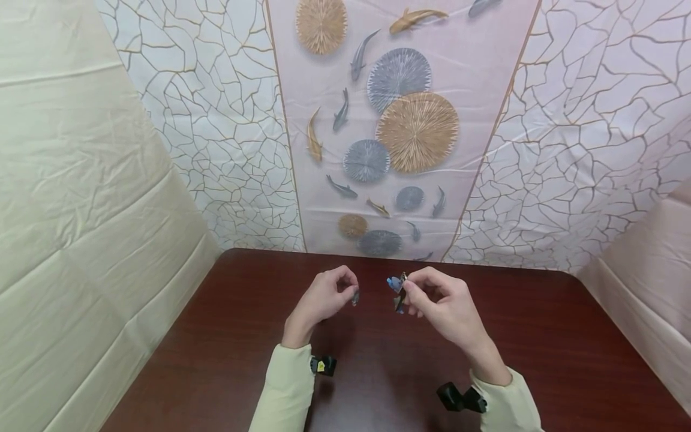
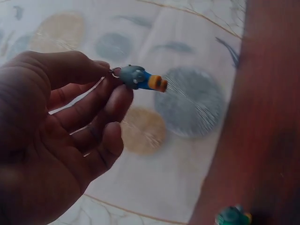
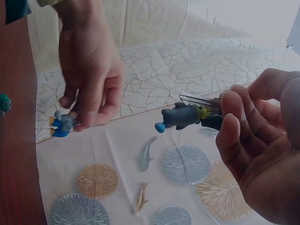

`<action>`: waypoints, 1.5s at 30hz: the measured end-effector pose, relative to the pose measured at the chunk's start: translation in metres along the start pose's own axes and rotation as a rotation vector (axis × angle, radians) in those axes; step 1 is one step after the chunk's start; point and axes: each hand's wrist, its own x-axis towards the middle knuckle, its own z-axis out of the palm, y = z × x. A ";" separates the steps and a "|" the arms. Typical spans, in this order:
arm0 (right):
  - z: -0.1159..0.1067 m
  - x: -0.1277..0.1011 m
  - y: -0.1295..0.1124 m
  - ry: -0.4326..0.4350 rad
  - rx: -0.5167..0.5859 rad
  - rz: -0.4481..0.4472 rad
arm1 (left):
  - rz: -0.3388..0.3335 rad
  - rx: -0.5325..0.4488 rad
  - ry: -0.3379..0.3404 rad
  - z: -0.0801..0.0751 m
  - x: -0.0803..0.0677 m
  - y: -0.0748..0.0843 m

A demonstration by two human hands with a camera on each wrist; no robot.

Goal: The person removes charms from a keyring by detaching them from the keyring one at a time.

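Observation:
Both hands hover above a dark red-brown table [image 1: 540, 336]. My left hand [image 1: 324, 298] pinches a small grey and blue toy figure [image 2: 140, 78] with an orange tip, holding it by its metal ring between thumb and forefinger. In the right wrist view the same figure [image 3: 62, 124] hangs under the left hand [image 3: 89, 70]. My right hand [image 1: 437, 300] grips a larger grey figure [image 3: 180, 116] with a blue tip, together with a flat metal piece. In the head view this grey figure [image 1: 398, 289] shows only small, a short gap right of the left hand.
A patterned cloth with fish and round discs [image 1: 399, 120] hangs behind the table, with pale sheets [image 1: 81, 210] on both sides. Black wrist cameras [image 1: 323, 365] sit on both sleeves. A small green thing [image 2: 233, 216] shows at the frame edge, unclear what.

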 end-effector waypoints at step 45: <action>0.005 0.000 0.002 -0.039 0.012 -0.010 | -0.197 0.215 -0.205 0.028 0.004 -0.049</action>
